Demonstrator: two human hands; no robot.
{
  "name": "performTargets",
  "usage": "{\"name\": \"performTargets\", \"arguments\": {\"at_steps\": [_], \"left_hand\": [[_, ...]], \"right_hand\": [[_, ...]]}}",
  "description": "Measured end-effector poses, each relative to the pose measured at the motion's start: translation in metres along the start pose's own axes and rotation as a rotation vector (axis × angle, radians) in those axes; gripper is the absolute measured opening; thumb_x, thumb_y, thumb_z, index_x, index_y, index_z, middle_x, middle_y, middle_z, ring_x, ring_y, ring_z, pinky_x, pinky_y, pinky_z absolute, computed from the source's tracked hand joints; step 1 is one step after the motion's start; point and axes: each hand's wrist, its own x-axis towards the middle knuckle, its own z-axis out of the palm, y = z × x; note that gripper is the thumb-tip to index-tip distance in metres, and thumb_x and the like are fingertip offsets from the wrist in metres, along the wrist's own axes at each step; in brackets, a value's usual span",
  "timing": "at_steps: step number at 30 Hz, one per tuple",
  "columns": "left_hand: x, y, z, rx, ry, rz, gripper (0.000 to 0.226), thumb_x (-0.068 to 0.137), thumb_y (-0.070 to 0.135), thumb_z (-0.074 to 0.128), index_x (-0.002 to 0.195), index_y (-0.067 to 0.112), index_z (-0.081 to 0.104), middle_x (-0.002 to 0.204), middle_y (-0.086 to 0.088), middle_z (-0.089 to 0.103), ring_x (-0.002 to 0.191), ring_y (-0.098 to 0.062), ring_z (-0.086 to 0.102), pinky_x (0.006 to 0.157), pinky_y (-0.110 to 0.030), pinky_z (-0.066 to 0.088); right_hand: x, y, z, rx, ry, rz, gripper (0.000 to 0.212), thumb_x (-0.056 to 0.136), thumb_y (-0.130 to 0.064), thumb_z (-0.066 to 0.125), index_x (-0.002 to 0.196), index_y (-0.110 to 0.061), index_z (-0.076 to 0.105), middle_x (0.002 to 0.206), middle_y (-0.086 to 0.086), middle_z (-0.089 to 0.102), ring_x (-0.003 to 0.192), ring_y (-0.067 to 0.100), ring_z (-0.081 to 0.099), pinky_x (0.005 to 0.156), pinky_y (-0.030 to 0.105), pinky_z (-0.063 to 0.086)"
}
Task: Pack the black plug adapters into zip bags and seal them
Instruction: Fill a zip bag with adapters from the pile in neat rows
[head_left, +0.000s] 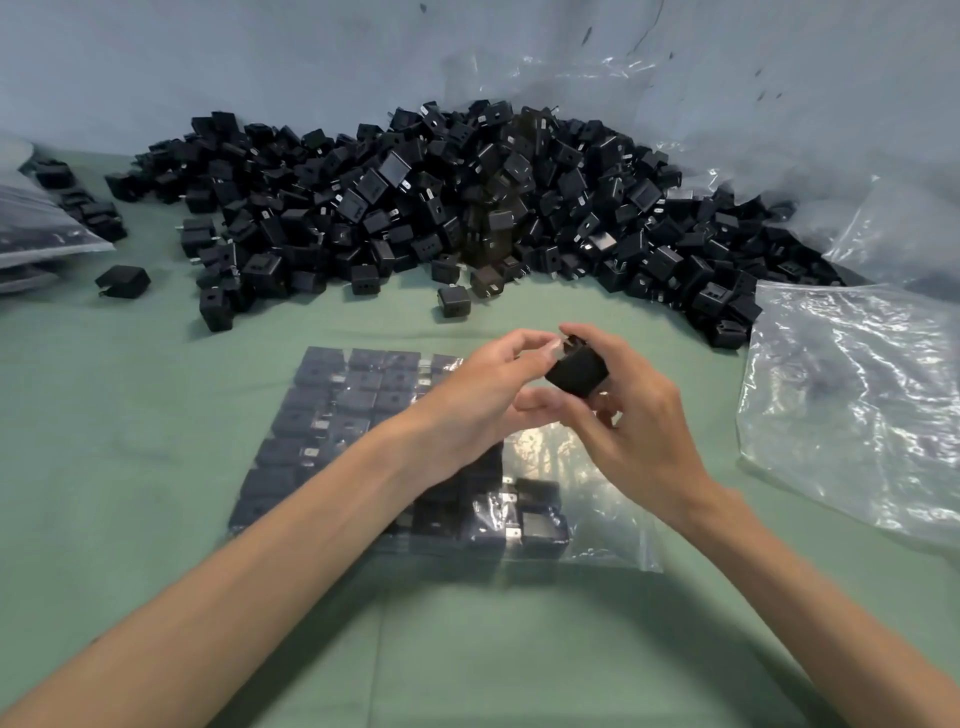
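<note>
so the one black plug adapter (576, 371) in play sits between both hands, lifted off the surface (156, 415) and hanging over the far right part of the zip bag (613, 530). the right hand (639, 415) holds its body, fingers curled round the far and right faces. the left hand (478, 400) meets it from the left, fingertips pinching the end where the metal prongs show, thumb lying under it. the adapter is tilted, prong end up and to the far left, blunt end down and toward the near right.

that tilt matters, because the bag lies flat under the wrists with adapters packed in rows across its left and middle, while the clear, unfilled stretch is along its right side and near right corner. the free room is therefore just below and slightly nearer than the held piece, on the right hand's side. i judge the mouth to be on that right edge, though the plastic glare leaves it uncertain. if so, the right hand is the better placed to carry the piece down and in, with the left free to lift the film.

the big pile of adapters (467, 208) is heaped along the far side, well apart from the hands. loose clear bags (857, 405) lie to the right, and filled bags (36, 223) are at the far left.
</note>
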Motion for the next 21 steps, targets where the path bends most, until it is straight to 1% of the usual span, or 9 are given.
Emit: {"name": "performTargets", "arguments": {"at_steps": [2,5,8,11,13,16,18,19,21], "left_hand": [[-0.001,0.002,-0.002,0.112,-0.015,-0.009,0.024,0.099,0.023,0.049,0.119,0.010,0.052,0.120,-0.014,0.063,0.092,-0.022,0.071,0.084,-0.027,0.056],[-0.001,0.010,-0.009,0.386,-0.022,0.011,0.021,0.097,0.029,0.051,0.114,0.017,0.055,0.112,0.002,0.067,0.087,-0.016,0.072,0.080,-0.022,0.056],[0.000,0.018,-0.024,0.654,0.071,0.106,0.012,0.097,0.030,0.050,0.105,0.025,0.057,0.099,0.011,0.070,0.083,-0.005,0.070,0.080,-0.025,0.054],[0.003,0.023,-0.046,0.750,0.227,0.175,0.009,0.097,0.029,0.052,0.104,0.027,0.056,0.097,0.009,0.070,0.077,-0.004,0.069,0.073,-0.025,0.053],[0.006,0.023,-0.062,0.784,0.327,0.184,0.012,0.097,0.027,0.052,0.108,0.026,0.055,0.098,0.008,0.070,0.074,-0.003,0.068,0.070,-0.025,0.053],[0.010,0.018,-0.081,0.752,0.439,0.165,0.013,0.097,0.024,0.051,0.109,0.023,0.056,0.094,0.007,0.071,0.071,-0.004,0.067,0.072,-0.027,0.049],[0.012,0.014,-0.087,0.726,0.484,0.160,0.012,0.097,0.021,0.050,0.107,0.023,0.056,0.092,0.006,0.071,0.069,-0.004,0.066,0.068,-0.025,0.046],[0.012,0.013,-0.089,0.714,0.495,0.162,0.012,0.096,0.020,0.050,0.106,0.024,0.056,0.091,0.006,0.071,0.069,-0.004,0.066,0.066,-0.025,0.045],[0.013,0.012,-0.090,0.704,0.495,0.166,0.012,0.096,0.020,0.050,0.104,0.026,0.056,0.088,0.008,0.071,0.068,-0.003,0.066,0.064,-0.024,0.043]], "right_hand": [[0.002,0.001,-0.004,0.022,0.012,0.003,0.038,0.084,-0.013,0.067,0.120,-0.002,0.056,0.099,-0.007,0.057,0.079,0.006,0.055,0.064,0.021,0.052],[0.010,0.006,-0.018,0.064,0.064,0.068,0.035,0.084,-0.020,0.063,0.118,-0.015,0.055,0.091,-0.014,0.054,0.076,0.010,0.055,0.061,0.027,0.051],[0.021,0.027,-0.038,0.047,0.081,0.334,0.026,0.086,-0.022,0.062,0.111,-0.028,0.060,0.085,-0.014,0.055,0.072,0.014,0.053,0.066,0.031,0.049],[0.025,0.052,-0.056,0.096,-0.218,0.714,0.016,0.086,-0.017,0.065,0.091,-0.032,0.066,0.084,0.002,0.061,0.061,0.012,0.053,0.058,0.023,0.041],[0.020,0.059,-0.059,0.183,-0.414,0.810,0.015,0.084,-0.014,0.068,0.084,-0.030,0.070,0.076,0.001,0.063,0.052,0.007,0.050,0.051,0.017,0.039],[0.014,0.056,-0.053,0.264,-0.696,0.741,0.018,0.081,-0.020,0.070,0.082,-0.038,0.074,0.066,-0.013,0.063,0.053,0.001,0.049,0.049,0.011,0.039],[0.011,0.050,-0.046,0.317,-0.829,0.682,0.011,0.074,-0.033,0.072,0.081,-0.042,0.074,0.061,-0.014,0.060,0.054,0.001,0.046,0.052,0.013,0.039],[0.010,0.048,-0.043,0.345,-0.852,0.667,0.015,0.072,-0.040,0.075,0.087,-0.044,0.074,0.063,-0.012,0.060,0.055,0.003,0.046,0.054,0.015,0.039],[0.010,0.046,-0.040,0.374,-0.837,0.652,0.038,0.071,-0.050,0.072,0.108,-0.045,0.069,0.078,-0.001,0.069,0.066,0.007,0.051,0.062,0.017,0.043]]}}
